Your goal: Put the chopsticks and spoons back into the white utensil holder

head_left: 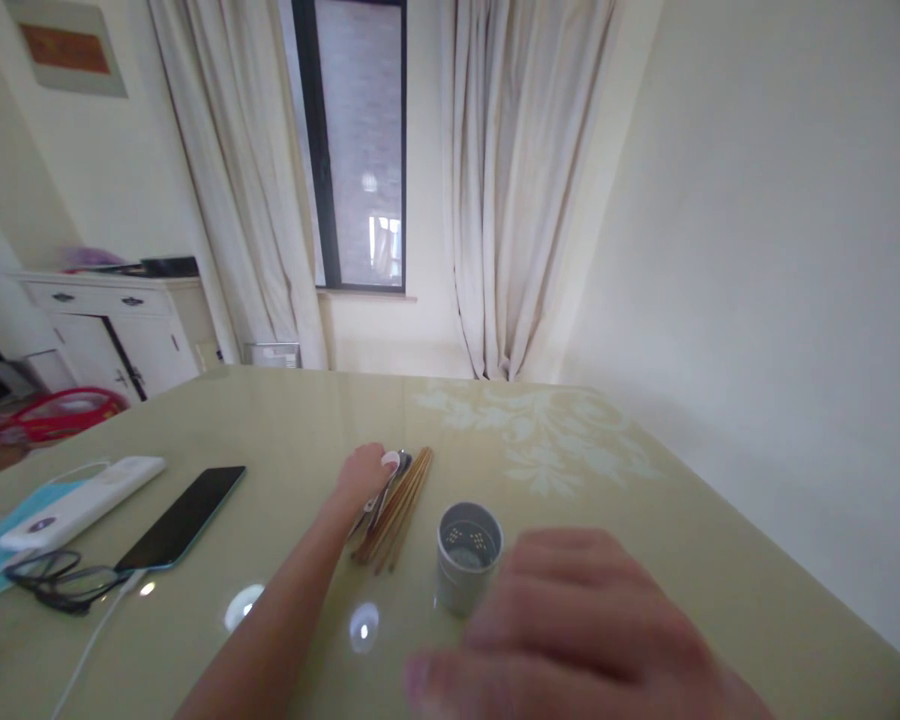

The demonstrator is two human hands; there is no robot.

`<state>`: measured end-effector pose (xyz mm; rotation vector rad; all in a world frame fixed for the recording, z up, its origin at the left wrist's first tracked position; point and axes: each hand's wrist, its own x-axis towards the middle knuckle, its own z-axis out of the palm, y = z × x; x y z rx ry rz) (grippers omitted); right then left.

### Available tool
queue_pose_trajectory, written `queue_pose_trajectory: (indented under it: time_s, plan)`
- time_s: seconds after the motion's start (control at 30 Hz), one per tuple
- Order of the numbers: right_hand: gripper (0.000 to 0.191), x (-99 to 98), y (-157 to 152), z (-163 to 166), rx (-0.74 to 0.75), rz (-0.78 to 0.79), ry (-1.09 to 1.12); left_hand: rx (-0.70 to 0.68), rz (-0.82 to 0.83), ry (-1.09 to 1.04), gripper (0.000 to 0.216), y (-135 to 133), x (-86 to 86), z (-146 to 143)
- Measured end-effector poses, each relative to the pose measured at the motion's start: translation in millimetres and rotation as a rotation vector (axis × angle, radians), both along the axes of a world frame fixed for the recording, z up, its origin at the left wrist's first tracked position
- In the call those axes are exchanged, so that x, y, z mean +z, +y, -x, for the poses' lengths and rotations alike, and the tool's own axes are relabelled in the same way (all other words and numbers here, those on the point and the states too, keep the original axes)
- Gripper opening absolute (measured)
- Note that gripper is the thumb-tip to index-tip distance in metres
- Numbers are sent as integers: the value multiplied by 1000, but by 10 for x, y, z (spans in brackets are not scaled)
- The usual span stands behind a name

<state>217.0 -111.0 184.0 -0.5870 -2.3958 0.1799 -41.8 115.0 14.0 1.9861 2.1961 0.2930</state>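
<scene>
My left hand point(363, 472) reaches out over the table, its fingers closed at the bowl end of a bunch of spoons point(391, 461); their handles lie partly hidden by the hand and wrist. Against the spoons rests a loose bundle of wooden chopsticks point(401, 515), slightly fanned toward me. A grey cylindrical utensil holder point(465, 560) with small holes in its base stands upright to their right. Close to the camera, my right hand point(577, 625) is blurred, knuckles bent and thumb pointing left. It overlaps the holder's lower right edge in view; whether they touch cannot be seen.
On the left lie a black phone point(184, 515) with a white cable, eyeglasses point(67, 582), a white power bank point(86, 505) and a light blue face mask point(0, 530). The glossy table point(307, 415) reaches toward the curtained window, with a wall at right.
</scene>
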Motion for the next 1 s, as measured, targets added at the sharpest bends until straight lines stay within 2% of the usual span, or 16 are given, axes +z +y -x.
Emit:
queue_pose_trajectory:
  time_s: [0.1, 0.13, 0.23, 0.3, 0.4, 0.5, 0.7, 1.0]
  plan:
    - [19, 109, 209, 31, -270, 127, -180, -11, -7, 12, 32, -30, 0, -22]
    - [29, 90, 306, 32, -364, 183, -257, -13, -10, 14, 32, -39, 5, -20]
    - [72, -81, 604, 33, -506, 313, -430, -22, -30, 17, 34, -56, 58, -15]
    - [81, -211, 750, 48, -524, 361, -506, -36, -62, 13, 32, -68, 132, -41]
    - [66, -332, 851, 84, -519, 363, -582, -106, -126, -33, 25, -118, 264, -166]
    - [53, -367, 873, 103, -505, 333, -600, -204, -95, -66, 17, -216, 346, -373]
    - [54, -389, 977, 73, -641, 375, -579, -246, 17, 46, 14, -368, 290, -638]
    - [58, -476, 1104, 79, -700, 372, -522, -199, 31, 101, 20, -360, 222, -612]
